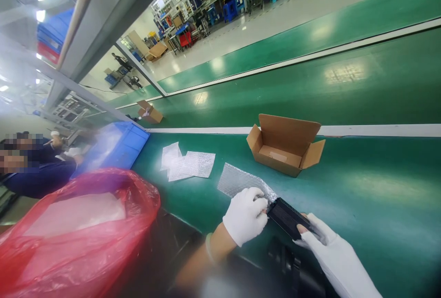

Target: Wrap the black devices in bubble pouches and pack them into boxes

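My right hand (319,233), in a white glove with bare fingertips, grips the outer end of a black ribbed box-shaped device (287,217). At the device's other end, my gloved left hand (246,215) pinches the mouth of a clear bubble wrap bag (239,180). The near end of the device meets the bag's opening; how far it reaches inside is hidden by my left fingers. The bag lies flat on the green work surface (361,224). Beyond my hands stands an open cardboard box (280,155) with its flaps up and a pale piece on its floor.
Several bubble wrap bags (189,164) lie left of the box. A blue bin (113,146) and a red plastic bag (79,229) take up the left side. Another small carton (150,111) sits farther back. A co-worker's sleeve (41,178) shows at far left.
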